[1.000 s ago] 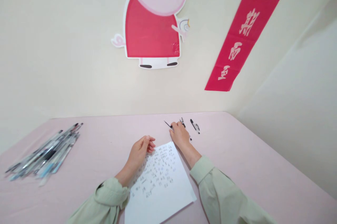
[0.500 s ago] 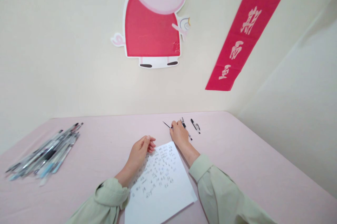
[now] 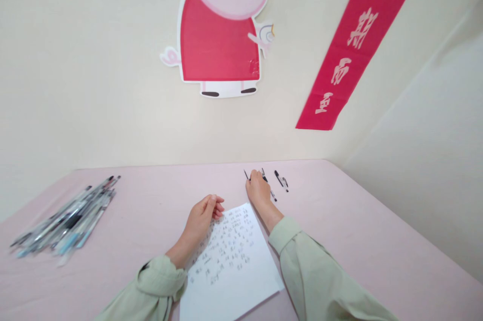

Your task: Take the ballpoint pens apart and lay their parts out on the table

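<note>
My right hand (image 3: 258, 187) is closed, with a thin black pen refill (image 3: 246, 174) sticking out past its fingertips toward the wall. Just beyond the hand, partly covered by it, lies a clear pen with black parts (image 3: 273, 196). Another clear pen with a black end (image 3: 281, 181) rests a little to the right. My left hand (image 3: 204, 215) lies at the left edge of a white sheet of paper (image 3: 249, 281) covered in handwriting. Its fingers are loosely curled, and nothing shows in them.
A large pile of pens (image 3: 71, 220) is spread at the left of the pink-covered table (image 3: 362, 225). Behind the table stands a wall with a cartoon pig cutout (image 3: 221, 44) and a red banner (image 3: 350, 54). A second wall borders the right side.
My right hand has turned slightly, and the refill has swung from pointing left to pointing more upright. The left hand stays in place. The whole view has shifted slightly.
</note>
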